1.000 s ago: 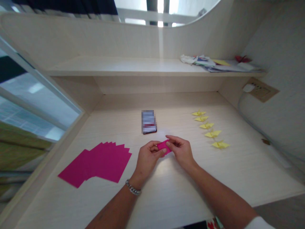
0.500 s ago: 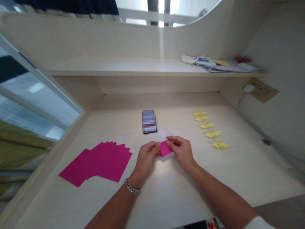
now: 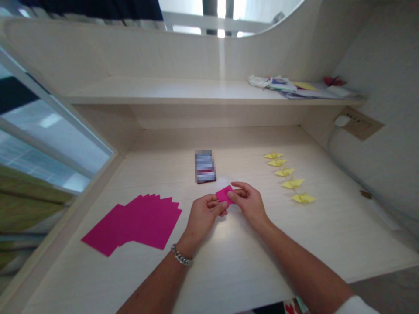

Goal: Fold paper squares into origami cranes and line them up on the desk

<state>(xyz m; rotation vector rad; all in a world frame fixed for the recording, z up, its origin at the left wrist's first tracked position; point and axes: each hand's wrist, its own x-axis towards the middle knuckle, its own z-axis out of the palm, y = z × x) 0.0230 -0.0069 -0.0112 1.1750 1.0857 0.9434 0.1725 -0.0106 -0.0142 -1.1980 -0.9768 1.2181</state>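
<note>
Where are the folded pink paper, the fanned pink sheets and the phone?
folded pink paper (image 3: 224,193), head view, its upper visible face.
fanned pink sheets (image 3: 137,222), head view, middle of the fan.
phone (image 3: 205,166), head view, centre of its face.

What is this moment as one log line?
left hand: grips folded pink paper | right hand: pinches it | pink sheets: fanned at left | yellow cranes: row at right

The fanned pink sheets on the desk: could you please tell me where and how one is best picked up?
Probably at a staggered corner on the far edge of the fanned pink sheets, coming from the right. The sheets lie flat on the desk, offering nothing to pinch from above; offset corners let a fingertip peel one. The left hand and right hand hold folded pink paper.
</note>
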